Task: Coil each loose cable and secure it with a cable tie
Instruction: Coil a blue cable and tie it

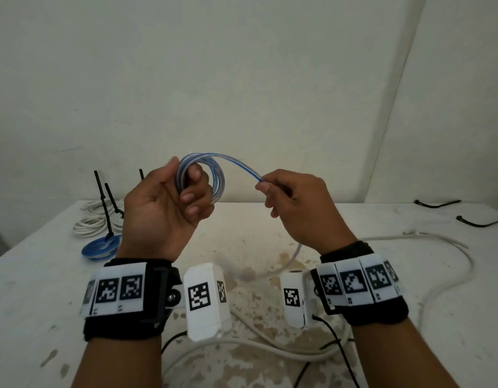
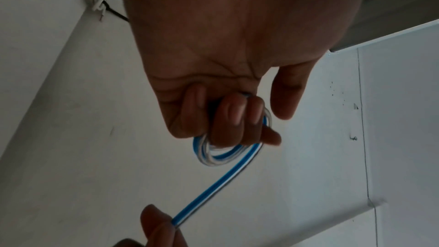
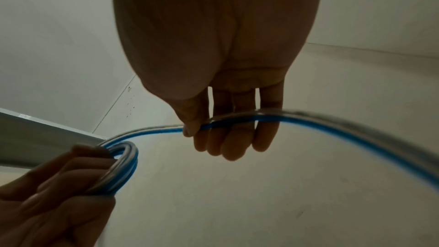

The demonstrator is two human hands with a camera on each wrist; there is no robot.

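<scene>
**Blue-and-clear cable half coiled, held in the air between both hands**

Only the head view shows the table (image 1: 410, 275): a white, stained top with two white cable coils (image 1: 95, 222) and a flat blue coil (image 1: 101, 247) at its far left, each bound by a black cable tie (image 1: 103, 204) with its tail standing up. Two loose black ties (image 1: 478, 222) lie at the far right, and a long white cable (image 1: 449, 247) snakes loose across the right and near side.

The left hand (image 1: 164, 208) is raised above the table with its fingers curled through a small round coil of flat, glossy blue-and-clear cable (image 1: 214, 177), several turns thick. The left wrist view shows what the head view hides: the fingertips (image 2: 237, 115) tucked inside the loops, thumb outside.

From the coil one strand arches rightward, roughly level, to the right hand (image 1: 301, 208), which pinches it between thumb and forefinger. The right wrist view adds that the strand passes across the fingers (image 3: 228, 138), thumb pressing it onto them, then sweeps on in a blurred curve to the right and down. In the head view, that tail is faint below the right hand.
</scene>
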